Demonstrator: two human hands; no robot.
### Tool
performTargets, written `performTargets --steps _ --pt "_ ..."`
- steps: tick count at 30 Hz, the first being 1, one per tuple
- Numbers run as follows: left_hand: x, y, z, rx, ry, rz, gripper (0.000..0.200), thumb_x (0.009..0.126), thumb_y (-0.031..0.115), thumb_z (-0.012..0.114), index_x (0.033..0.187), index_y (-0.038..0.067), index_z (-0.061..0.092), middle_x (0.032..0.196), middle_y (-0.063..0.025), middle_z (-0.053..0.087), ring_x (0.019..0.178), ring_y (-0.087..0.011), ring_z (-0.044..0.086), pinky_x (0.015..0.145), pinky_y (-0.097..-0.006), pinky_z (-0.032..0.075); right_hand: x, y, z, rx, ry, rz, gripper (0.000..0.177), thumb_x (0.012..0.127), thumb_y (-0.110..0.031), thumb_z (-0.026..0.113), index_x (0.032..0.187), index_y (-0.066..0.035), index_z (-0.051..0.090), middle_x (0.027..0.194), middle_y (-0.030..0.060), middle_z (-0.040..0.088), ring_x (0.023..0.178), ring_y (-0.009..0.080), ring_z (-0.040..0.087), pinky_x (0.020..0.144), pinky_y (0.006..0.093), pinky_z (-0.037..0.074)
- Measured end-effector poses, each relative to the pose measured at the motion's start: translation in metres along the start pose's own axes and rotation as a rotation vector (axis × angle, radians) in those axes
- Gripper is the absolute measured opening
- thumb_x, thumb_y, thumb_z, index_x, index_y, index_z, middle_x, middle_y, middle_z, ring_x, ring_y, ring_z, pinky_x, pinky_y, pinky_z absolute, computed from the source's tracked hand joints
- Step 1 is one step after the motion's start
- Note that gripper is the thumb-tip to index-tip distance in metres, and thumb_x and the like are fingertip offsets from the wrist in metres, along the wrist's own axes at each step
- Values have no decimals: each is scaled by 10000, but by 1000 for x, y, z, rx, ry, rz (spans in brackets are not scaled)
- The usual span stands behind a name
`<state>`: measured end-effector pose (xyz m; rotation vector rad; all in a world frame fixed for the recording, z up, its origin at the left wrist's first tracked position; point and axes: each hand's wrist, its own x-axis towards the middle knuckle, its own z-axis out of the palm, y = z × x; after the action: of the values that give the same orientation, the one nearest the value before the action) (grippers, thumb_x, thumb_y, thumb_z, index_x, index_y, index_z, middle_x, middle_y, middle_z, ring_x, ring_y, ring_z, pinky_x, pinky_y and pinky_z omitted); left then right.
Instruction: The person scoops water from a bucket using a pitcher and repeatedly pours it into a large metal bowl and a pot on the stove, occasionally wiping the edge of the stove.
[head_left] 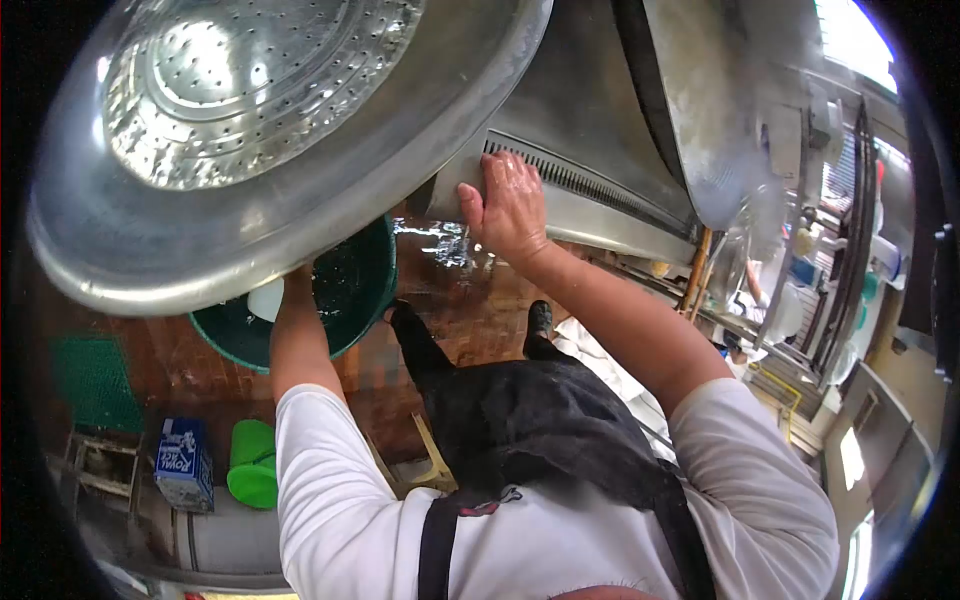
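Observation:
My right hand (508, 207) rests against a slotted vent strip (590, 178) on the metal unit, its thumb apart from the other fingers and nothing held. The skin looks wet. My left hand (298, 282) reaches down into a large dark green tub (362, 290), and its fingers are hidden under the rim of a wide metal pan (330, 190). Beside that wrist, a white rounded thing (266, 299) shows in part; whether I touch it cannot be seen. The pan is tilted above the tub and has a perforated middle.
Wet reddish-brown floor tiles (450, 290) lie under my feet. At lower left stand a blue box (183, 465) and a bright green bucket (252, 465), near a green mesh mat (97, 382). Shelves with containers (790, 310) line the right side. White cloth or sacking (600, 365) lies by my legs.

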<state>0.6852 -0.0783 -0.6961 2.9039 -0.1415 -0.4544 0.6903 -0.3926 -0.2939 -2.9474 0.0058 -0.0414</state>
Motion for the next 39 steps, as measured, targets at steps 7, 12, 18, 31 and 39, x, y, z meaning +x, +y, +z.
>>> performTargets --steps 7,12,18,31,39 --pt "1 11 46 -151 -13 -117 624 869 527 570 1338 118 513 1341 -191 541 1211 -344 539 973 -463 456 2 5 2 11 6 -13 457 874 -369 568 1088 33 533 984 205 550 949 373 533 858 473 395" --pt "-6 9 64 -281 74 -149 640 863 537 580 1323 96 519 1346 -207 530 1220 -347 530 978 -459 451 -2 4 6 -15 -53 22 477 888 -384 557 1115 35 527 1053 232 561 1011 397 536 913 493 383" --pt "-36 6 57 -477 -8 -114 651 855 541 606 1278 52 536 1317 -233 541 1210 -353 537 969 -451 454 -1 2 6 -30 -15 -2 452 907 -385 525 1098 24 540 1023 220 562 1002 389 531 892 489 386" --pt "-148 63 -250 -969 -33 -228 362 832 209 733 1101 -10 633 1036 -180 700 953 -294 669 830 -364 489 -7 -3 -19 34 -39 49 454 934 -421 486 1088 0 561 1065 189 582 1060 336 540 918 461 394" --pt "-218 169 -447 -742 86 -89 334 816 173 725 1068 -35 653 986 -167 715 890 -254 688 792 -352 509 -10 26 -48 289 -325 81 486 905 -327 562 1272 -12 514 1270 187 530 1220 325 479 1016 482 378"
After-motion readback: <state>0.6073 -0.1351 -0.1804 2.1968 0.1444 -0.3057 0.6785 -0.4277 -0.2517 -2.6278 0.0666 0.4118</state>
